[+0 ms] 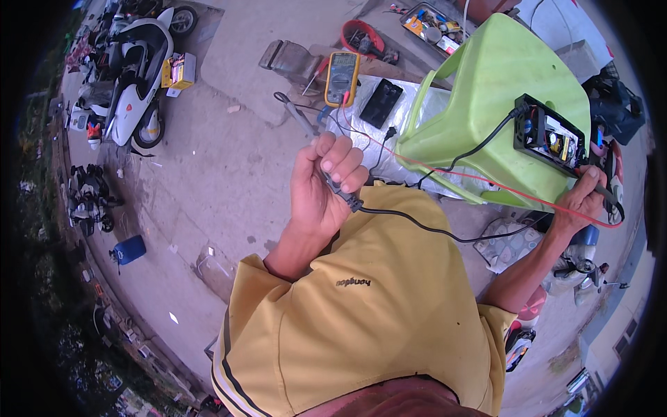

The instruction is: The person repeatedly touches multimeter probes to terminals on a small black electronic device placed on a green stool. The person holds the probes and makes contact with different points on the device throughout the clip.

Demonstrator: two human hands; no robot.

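Note:
My left hand [325,174], fingers curled, grips a black cable connector [353,203]. A grey probe-like rod [300,117] juts out above its fingers, with a thin dark lead looping at its end. My right hand [587,198] pinches a dark test probe [611,199] at the lower edge of an open black case [550,137]. Circuit parts show inside the case; the probe's tip is hidden. The case lies on a light green plastic stool [507,76]. A red lead [486,182] joins that probe to a yellow multimeter [342,80].
A dark phone [381,103] and a small black plug [390,132] lie on a silvery sheet [417,104]. Behind are a bench vise [295,64], a red bowl [361,36] and a tool tray [432,31]. A white scooter [135,76] and blue container [128,249] stand left.

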